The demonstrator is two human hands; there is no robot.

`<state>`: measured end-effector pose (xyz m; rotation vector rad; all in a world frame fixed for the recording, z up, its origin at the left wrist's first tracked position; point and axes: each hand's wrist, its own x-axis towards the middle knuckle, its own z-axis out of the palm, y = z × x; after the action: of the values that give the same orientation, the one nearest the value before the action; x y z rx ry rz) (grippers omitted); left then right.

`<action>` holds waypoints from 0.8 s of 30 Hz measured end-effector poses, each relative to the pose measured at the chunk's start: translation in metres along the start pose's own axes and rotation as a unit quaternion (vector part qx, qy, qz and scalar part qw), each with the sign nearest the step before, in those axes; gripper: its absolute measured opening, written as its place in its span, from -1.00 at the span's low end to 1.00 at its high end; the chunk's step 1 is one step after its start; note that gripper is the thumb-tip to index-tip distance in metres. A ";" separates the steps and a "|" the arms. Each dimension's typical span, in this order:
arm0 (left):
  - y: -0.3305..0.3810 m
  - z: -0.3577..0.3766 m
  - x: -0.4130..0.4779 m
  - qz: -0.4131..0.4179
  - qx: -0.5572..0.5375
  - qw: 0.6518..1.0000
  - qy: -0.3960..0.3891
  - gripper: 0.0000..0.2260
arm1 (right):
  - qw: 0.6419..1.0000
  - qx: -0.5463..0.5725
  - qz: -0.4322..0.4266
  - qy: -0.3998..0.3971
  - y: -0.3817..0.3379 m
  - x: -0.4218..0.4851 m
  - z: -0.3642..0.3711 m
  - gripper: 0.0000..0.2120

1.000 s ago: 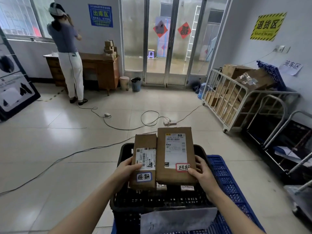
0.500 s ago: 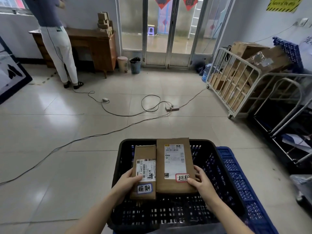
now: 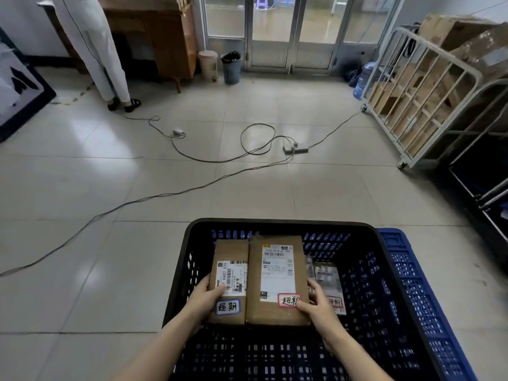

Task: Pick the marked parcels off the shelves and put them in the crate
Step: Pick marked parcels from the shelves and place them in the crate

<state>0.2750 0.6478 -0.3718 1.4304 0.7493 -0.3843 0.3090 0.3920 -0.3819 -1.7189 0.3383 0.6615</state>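
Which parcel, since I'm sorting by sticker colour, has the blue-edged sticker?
The narrower parcel in the left hand; the wider parcel beside it has a red-edged one.

At 11 o'clock a person in white trousers stands at a wooden desk. A beige bin and a dark bin sit side by side at 12, before glass doors. Cables loop over the tiled floor to a power strip near centre. At 2 o'clock a wheeled metal cart holds cardboard boxes; a blue water jug stands just beside it.
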 end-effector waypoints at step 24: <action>0.012 0.102 0.008 0.031 0.362 0.926 0.104 -0.55 | 0.999 -0.033 0.032 -0.023 -0.028 0.023 -0.015 -0.54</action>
<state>0.3123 0.5515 -0.3716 2.2151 0.7632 -0.4928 0.3466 0.3877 -0.3716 -1.7577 0.3430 0.7651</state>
